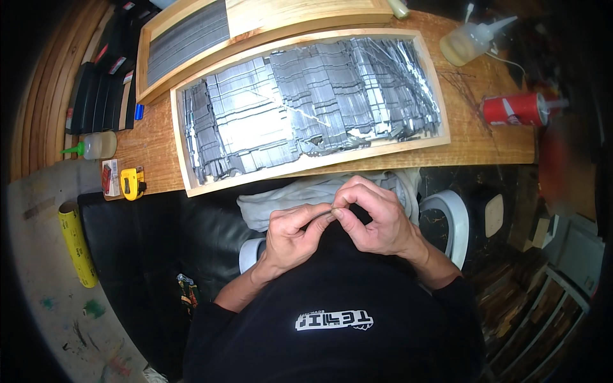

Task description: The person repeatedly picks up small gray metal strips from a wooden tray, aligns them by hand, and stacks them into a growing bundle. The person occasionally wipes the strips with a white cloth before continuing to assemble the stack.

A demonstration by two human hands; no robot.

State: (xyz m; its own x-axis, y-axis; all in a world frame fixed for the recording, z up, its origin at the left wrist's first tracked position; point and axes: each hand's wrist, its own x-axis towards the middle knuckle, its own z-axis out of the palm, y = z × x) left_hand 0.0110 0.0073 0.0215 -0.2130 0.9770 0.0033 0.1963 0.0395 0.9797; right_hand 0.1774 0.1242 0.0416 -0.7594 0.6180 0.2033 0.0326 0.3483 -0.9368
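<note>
Between the fingertips of both hands is a thin dark strip [318, 216], held in front of my chest. My left hand [290, 236] pinches it with thumb and forefinger. At its other end my right hand [378, 217] closes thumb and fingertips on it, partly hiding that end. Just beyond my hands, a shallow pale wooden tray [255, 177] sits on the bench. Rows of thin grey and black strips [313, 83] fill it, shiny on the left side and jumbled at the right. A light thin stick [306, 116] lies across them.
Behind the tray is a second wooden frame [281, 32], partly covered with grey strips. The wooden bench [491, 143] also bears a yellow tape measure [133, 184], a green-tipped bottle [99, 145], a squeeze bottle [466, 45] and a red can [513, 110]. A pale cloth [268, 207] lies beyond my hands.
</note>
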